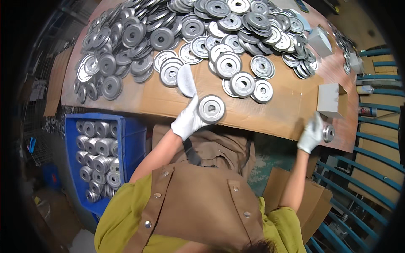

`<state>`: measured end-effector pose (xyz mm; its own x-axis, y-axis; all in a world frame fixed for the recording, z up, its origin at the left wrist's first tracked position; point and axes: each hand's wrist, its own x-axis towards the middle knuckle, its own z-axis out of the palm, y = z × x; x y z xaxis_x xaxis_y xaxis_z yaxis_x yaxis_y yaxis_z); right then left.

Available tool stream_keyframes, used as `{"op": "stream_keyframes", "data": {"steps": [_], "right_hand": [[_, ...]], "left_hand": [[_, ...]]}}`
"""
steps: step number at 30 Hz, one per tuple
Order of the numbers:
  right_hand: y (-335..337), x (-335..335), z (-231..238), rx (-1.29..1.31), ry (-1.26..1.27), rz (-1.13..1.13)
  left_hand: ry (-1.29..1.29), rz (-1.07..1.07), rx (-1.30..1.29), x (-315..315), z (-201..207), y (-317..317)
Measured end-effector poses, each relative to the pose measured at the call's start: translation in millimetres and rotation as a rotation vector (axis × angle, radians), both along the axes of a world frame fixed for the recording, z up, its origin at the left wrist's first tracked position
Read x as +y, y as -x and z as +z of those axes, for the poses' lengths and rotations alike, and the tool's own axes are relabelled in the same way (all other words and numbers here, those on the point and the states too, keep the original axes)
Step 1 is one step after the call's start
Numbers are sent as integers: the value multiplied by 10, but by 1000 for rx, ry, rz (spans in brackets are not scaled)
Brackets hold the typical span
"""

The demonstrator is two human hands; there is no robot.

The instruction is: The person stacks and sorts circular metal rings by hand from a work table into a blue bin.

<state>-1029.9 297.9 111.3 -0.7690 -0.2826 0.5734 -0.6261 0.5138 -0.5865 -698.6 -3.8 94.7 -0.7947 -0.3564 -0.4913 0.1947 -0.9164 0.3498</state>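
My left hand (190, 119), in a white glove, holds a grey metal disc (205, 115) with a raised ring and a centre hole, just over the table's near edge. A pale, half-oval flat pad (185, 81) sits at its fingertips; whether the hand grips it too I cannot tell. At the right, my right hand (311, 135), also white-gloved, is smeared by motion and its fingers are unclear. It is beside a short stack of metal discs (328, 133) and just below an open white box (330, 101). Whether it touches either is unclear.
Many loose metal discs (162, 39) heap across the far side of the table, partly on a flat cardboard sheet (278, 114). A blue crate (131, 139) with stacked discs stands at my left. Blue rails (379, 150) and a cardboard box (310, 206) are to my right.
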Motion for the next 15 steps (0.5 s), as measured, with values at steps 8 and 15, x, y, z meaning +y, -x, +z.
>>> {"op": "stream_keyframes", "data": {"steps": [8,15], "right_hand": [[-932,-1975,432,144,-561,454],[-1039,-2063,331,-22,-588,435]], "left_hand": [[37,-66,33,-39,-14,40],[56,-25,27,-18,-35,-20]]}}
